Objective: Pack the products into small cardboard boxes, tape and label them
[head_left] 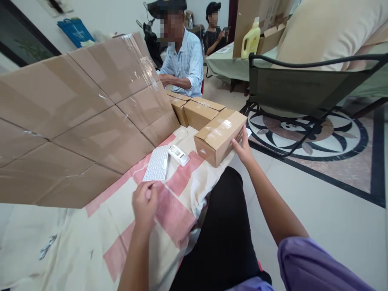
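1. Your right hand is on the near end of the taped cardboard box. The fingers are apart and lie flat against that end face, with the thumb lower on the same face. They touch the box but do not close around it.
2. The box lies on its long side at the edge of the checked cloth, and clear tape runs along its top.
3. Your left hand is well to the left of the box and nearer to you, above the cloth. Its fingers are curled together against the thumb. I cannot tell if they pinch something.
4. Between this hand and the box, a white sticker sheet lies flat. A small white dispenser lies just beside the sheet, on the side of the box.
5. Behind the box, two more closed boxes stand close together.
6. To the left of the box, a big flat cardboard panel leans.
7. Far behind the box, a person in a light blue shirt sits.
8. To the right of the box, a dark folding chair stands on the floor.
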{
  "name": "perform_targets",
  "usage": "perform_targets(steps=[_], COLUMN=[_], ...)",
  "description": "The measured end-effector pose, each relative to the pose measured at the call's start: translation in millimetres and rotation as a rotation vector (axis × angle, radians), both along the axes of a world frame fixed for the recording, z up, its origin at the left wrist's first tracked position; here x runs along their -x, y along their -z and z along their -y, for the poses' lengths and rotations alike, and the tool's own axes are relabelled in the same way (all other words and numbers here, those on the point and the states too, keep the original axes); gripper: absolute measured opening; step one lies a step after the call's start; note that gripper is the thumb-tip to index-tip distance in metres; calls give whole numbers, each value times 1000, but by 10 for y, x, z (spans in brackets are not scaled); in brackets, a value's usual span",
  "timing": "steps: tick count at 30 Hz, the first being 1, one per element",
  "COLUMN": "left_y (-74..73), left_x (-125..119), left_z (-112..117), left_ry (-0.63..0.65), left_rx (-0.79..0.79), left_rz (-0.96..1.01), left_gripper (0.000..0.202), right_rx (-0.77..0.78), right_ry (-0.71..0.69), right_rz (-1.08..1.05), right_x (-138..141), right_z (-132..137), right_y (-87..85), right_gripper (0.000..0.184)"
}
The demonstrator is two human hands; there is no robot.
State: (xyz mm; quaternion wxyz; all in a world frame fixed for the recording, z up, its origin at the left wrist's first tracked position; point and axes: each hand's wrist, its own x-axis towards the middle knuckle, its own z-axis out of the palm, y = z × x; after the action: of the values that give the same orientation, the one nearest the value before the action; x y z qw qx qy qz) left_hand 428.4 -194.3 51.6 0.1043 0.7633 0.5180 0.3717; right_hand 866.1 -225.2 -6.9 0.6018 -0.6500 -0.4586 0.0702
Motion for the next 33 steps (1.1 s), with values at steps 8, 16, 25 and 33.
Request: perform_targets(steps=[8,16,25,33], left_y=[49,344,82,371], left_x=[230,2667,3278,3340], left_z=[77,654,-383,-1177], left_ry=[193,-590,-644,-339], left_rx=[-20,282,189,181], left_rz=[-112,35,465,789], left_gripper=[24,38,35,20], right_rx=[-11,134,307,333], right_ry=[211,-759,-1438,-1398], right_rz=[-199,-45,630,941], right_x=[-37,2165,4618,5918], right_z=[1263,869,-259,-1007], right_y=[-136,-332,-901,-549], right_gripper=[29,44,30,14])
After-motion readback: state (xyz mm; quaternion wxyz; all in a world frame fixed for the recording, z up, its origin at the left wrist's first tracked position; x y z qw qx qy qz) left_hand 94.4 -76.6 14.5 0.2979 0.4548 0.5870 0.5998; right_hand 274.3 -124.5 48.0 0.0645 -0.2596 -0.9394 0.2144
